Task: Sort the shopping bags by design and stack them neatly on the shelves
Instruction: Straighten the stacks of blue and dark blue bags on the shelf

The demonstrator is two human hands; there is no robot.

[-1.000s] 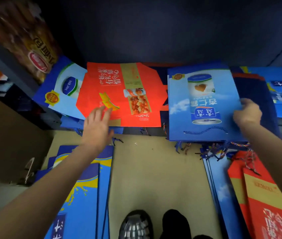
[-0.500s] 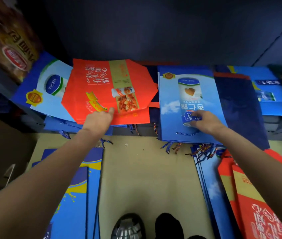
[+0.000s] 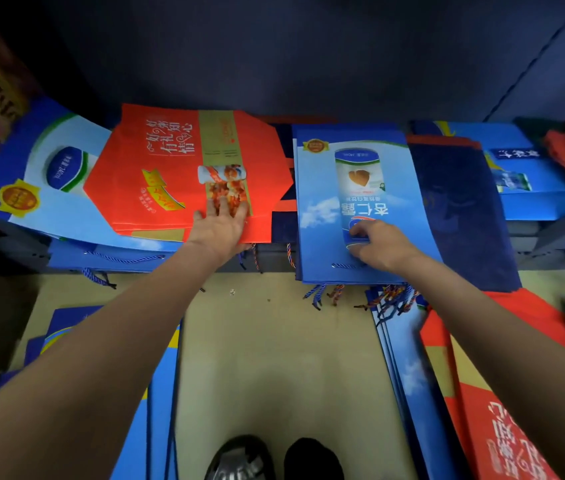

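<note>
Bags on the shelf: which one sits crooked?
The red bag under the left hand. It lies turned at an angle, corners jutting, while the blue bag under the right hand lies square to the shelf edge.

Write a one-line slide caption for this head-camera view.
Left hand presses flat on the red bag; right hand rests on the blue bag on the shelf.

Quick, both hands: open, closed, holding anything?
Left hand: open, fingers flat on the red bag.
Right hand: fingers curled on the blue bag; grip cannot be told.
</note>
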